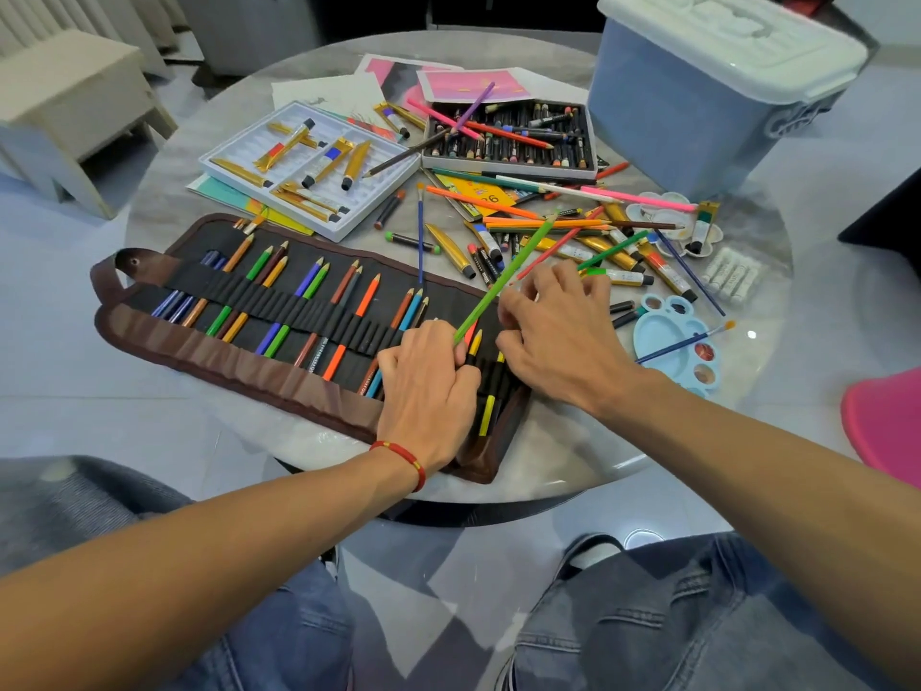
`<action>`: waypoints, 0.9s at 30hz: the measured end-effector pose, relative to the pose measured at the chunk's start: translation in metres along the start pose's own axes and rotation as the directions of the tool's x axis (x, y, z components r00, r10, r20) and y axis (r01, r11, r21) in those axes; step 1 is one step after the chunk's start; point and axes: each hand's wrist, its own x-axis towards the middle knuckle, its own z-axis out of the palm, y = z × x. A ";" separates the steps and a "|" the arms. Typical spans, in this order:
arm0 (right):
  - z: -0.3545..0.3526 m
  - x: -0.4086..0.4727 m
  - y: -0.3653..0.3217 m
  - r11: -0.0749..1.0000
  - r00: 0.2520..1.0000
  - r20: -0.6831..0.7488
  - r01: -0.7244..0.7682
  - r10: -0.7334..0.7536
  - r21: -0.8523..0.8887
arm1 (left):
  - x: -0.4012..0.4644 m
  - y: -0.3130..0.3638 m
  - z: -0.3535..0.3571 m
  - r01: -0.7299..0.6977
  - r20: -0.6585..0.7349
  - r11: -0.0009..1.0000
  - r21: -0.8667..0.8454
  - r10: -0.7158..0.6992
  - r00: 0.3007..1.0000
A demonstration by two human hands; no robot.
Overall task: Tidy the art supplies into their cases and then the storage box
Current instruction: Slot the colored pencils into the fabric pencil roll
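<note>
A brown roll-up pencil case [239, 351] lies open on the round table, with many coloured pencils in its black elastic loops. My left hand [428, 391] rests on its right part, fingers curled onto the loop band. A light green pencil [513, 266] slants up to the right, its lower end meeting my left fingertips. My right hand [553, 321] is just right of the pencil, with curled fingers that seem to pinch its middle. Loose pencils, brushes and gold paint tubes [573, 231] lie piled beyond my hands.
A white tray of paint tubes [234, 157] and a black box of oil pastels [508, 137] sit at the back. The blue storage box [697, 112] with its white lid stands at the back right. Two palettes [668, 341] lie at the right, with papers behind.
</note>
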 end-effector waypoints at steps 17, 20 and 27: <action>-0.035 0.007 0.015 0.292 0.949 0.262 -0.305 0.178 0.907 | 0.009 0.008 0.000 0.013 0.103 0.982 0.187 -0.033 0.994; -0.031 0.009 0.013 0.230 0.934 0.247 -0.308 0.259 0.923 | 0.004 0.007 0.001 -0.083 0.125 0.954 0.290 0.048 0.991; -0.019 0.014 0.042 0.433 0.849 0.297 -0.489 0.438 0.757 | -0.003 0.009 -0.004 -0.203 0.240 0.872 0.446 0.101 0.965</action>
